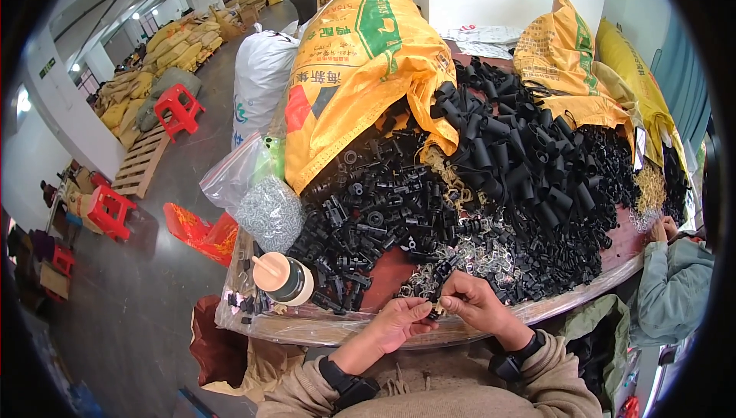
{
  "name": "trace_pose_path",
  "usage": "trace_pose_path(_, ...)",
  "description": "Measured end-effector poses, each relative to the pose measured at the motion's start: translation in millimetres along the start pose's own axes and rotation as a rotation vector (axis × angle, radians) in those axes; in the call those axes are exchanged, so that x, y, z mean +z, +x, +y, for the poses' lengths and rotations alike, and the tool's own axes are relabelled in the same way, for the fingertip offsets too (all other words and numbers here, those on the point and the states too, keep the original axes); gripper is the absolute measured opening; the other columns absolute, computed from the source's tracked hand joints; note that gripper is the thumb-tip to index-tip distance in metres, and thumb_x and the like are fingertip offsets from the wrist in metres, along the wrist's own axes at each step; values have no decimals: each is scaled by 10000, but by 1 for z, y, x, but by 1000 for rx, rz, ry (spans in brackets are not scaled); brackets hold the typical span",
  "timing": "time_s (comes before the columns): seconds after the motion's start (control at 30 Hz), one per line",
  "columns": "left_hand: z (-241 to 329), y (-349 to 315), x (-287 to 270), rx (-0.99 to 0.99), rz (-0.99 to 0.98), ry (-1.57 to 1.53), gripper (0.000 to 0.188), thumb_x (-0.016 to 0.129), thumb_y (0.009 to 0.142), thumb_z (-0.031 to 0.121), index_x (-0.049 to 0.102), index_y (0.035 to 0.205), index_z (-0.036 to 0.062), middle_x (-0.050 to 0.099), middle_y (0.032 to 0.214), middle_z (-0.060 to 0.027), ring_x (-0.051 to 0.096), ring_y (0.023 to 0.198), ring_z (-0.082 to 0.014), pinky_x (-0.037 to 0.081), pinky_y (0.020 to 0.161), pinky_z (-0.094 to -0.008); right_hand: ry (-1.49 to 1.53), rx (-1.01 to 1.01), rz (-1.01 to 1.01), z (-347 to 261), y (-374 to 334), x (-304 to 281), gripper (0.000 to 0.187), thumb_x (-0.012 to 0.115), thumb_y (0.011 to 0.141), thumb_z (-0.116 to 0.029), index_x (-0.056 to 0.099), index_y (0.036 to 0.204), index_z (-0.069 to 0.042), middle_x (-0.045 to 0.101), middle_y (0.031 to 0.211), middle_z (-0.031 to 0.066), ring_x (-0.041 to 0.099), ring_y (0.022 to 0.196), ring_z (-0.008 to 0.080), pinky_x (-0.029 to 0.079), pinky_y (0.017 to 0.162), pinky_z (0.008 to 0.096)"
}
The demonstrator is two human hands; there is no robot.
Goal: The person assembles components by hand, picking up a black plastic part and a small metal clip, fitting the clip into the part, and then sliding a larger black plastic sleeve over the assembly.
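Observation:
My left hand (395,324) and my right hand (477,304) meet at the near edge of the table. Between their fingertips is a small black plastic part (435,312) with a light tan bit on it; its exact kind is too small to make out. Both hands are closed in a pinch, thumbs toward each other. Just beyond them lies a heap of small silvery metal clips (491,253) mixed with little black pieces. Farther left spreads a pile of black plastic fittings (376,199), and to the right rises a pile of black tubes (514,149).
A lidded jar (284,278) stands at the table's left corner, beside a clear bag of metal pieces (270,215). Large orange woven sacks (337,73) spill parts onto the table. At the right edge another person's hand (664,228) works by tan pieces (650,188).

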State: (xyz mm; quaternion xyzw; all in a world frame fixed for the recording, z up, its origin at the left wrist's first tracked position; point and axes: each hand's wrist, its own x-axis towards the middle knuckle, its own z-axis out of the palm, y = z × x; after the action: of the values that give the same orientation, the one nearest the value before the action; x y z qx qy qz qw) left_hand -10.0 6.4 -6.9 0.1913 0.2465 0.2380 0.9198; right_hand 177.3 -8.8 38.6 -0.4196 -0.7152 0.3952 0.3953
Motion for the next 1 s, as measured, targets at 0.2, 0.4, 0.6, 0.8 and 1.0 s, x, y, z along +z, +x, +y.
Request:
trace_pose_path(0.2, 3, -2, 3, -4, 8, -2, 187, 587, 809, 167, 570, 931, 27, 598, 822, -38, 611, 742, -163, 505, 605, -200, -157, -43, -17, -13, 8, -4, 127, 589, 788, -106, 517, 745, -12, 486, 678, 63, 483, 571, 187, 384, 500, 279)
trace_pose_path(0.4, -2, -1, 2, -2, 28, -3, 190, 571, 818, 159, 565, 944, 17, 604, 832, -55, 613, 732, -172, 509, 598, -213, -64, 68, 66, -1, -7, 7, 123, 595, 788, -108, 523, 757, -12, 486, 665, 45, 458, 560, 140, 371, 493, 257)
trace_pose_path(0.6, -1, 4, -2, -24, 67, 17, 197, 538, 838, 162, 555, 959, 7, 611, 848, -77, 617, 734, -196, 517, 604, -235, 118, 325, 202, 12, -15, 20, 133, 588, 801, -126, 530, 775, -9, 498, 643, -4, 422, 578, 59, 360, 503, 218)
trace_pose_path(0.8, 5, 0, 7, 18, 46, 59, 219, 567, 822, 196, 572, 939, 10, 609, 842, -63, 609, 712, -159, 501, 593, -201, 404, 345, 56, 11, -6, 8, 186, 572, 830, -179, 510, 758, -20, 463, 675, -43, 391, 614, 30, 337, 528, 187)
trace_pose_path(1.0, 4, 2, 2, 7, 13, 41, 238, 533, 843, 193, 538, 987, 4, 605, 857, -100, 617, 741, -192, 522, 615, -234, 478, 383, 29, 13, -1, 6, 158, 584, 821, -152, 491, 818, -25, 460, 681, -42, 395, 599, 26, 340, 522, 175)
